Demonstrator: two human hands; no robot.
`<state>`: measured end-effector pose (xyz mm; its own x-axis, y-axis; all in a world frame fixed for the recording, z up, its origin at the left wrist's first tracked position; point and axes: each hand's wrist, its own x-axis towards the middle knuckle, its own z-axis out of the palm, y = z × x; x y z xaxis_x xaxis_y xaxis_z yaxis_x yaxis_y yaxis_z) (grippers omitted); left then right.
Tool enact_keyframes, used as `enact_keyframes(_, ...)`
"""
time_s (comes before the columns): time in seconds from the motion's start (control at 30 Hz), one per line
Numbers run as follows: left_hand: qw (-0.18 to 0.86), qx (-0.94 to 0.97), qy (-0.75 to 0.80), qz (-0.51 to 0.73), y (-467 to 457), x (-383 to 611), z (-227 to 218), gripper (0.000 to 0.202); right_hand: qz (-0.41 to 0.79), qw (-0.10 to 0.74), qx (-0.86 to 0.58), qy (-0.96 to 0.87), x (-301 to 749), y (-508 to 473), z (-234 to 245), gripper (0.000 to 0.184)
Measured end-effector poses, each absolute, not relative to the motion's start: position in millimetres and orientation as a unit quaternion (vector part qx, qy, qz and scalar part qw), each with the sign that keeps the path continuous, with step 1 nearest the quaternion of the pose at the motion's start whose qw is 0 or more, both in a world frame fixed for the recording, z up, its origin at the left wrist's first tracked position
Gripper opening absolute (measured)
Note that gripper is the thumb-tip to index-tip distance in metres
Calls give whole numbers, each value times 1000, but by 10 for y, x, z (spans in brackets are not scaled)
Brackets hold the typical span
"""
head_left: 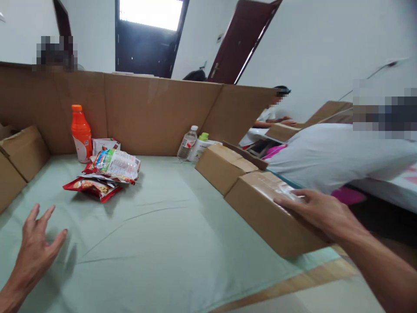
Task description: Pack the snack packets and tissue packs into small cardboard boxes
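My left hand (37,245) hovers over the left front of the green cloth, open, its fingers spread and nothing in them. Beyond it lies a pile of snack packets (110,167), mostly red, with a white, green and blue one on top. My right hand (321,213) reaches over the near end of the long cardboard box (260,213) on the right side. Its thumb and forefinger stretch out beside some shiny clear plastic (286,191) at the box's top; the other fingers are hidden. An orange-capped bottle (81,134) stands behind the packets.
A cardboard wall (156,117) runs along the back of the cloth-covered table (156,252). Before it stand a clear bottle (188,143) and a white bottle with a green cap (202,145). Another cardboard box (26,152) is at left. A person in white (329,152) leans close on the right.
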<state>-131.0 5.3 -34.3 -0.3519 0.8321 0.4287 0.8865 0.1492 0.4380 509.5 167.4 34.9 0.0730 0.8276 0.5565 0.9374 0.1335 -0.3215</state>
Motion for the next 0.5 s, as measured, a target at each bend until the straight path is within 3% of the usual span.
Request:
enact_keyframes(0.2, 0, -629, -710, -317, -21, -1159, -374, 53, -62, 255, -630, -731, 4339, 1317, 382, 11)
enact_keyframes(0.3, 20, -704, -633, -321, -71, -1036, -380, 55, -84, 240, -530, -809, 3736, 974, 442, 9)
enact_keyframes(0.5, -134, -770, -534, -323, -254, -785, -188, 105, -53, 249, -282, -925, 2614, 197, 733, 27)
